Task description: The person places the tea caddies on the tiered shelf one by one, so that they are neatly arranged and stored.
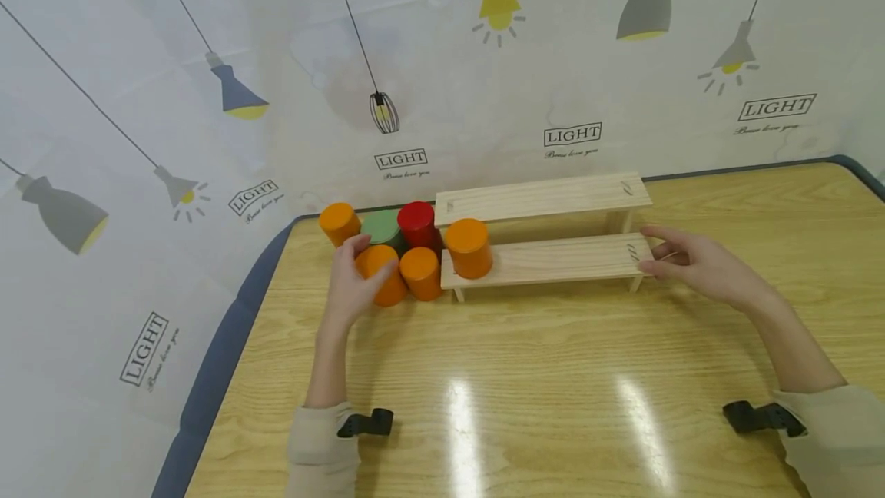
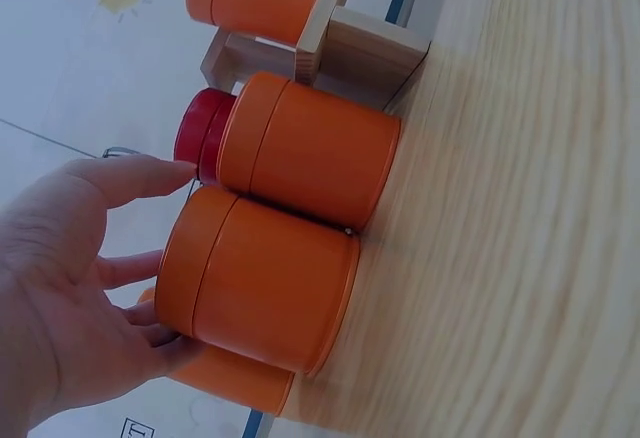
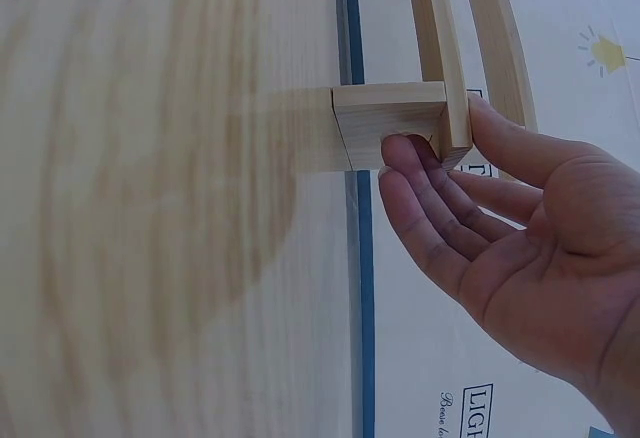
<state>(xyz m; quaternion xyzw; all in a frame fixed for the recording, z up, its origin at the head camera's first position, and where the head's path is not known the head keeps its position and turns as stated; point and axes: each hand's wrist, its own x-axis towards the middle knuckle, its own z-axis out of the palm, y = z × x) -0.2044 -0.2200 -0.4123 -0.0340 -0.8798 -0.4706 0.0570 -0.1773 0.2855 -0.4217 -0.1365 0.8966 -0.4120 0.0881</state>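
In the head view my left hand (image 1: 351, 283) is curled round the lid of an orange canister (image 1: 390, 294), thumb on one side and fingers on the other. That canister (image 2: 270, 288) stands upright on the table, beside a second orange canister (image 1: 422, 275). Behind them are a red canister (image 1: 417, 223), a green one (image 1: 384, 227) and another orange one (image 1: 339, 223). My right hand (image 1: 698, 263) grips the right end of the lower tier of a two-tier wooden rack (image 1: 553, 261); thumb and fingers (image 3: 425, 218) lie about that end. One orange canister (image 1: 469, 248) sits on the lower tier's left end.
The rack's upper tier (image 1: 546, 197) is a raised plank along the back. Behind it hangs a white wall sheet (image 1: 470, 106) printed with lamps. A blue padded edge (image 1: 228, 336) borders the wooden table (image 1: 539, 406) on the left and back.
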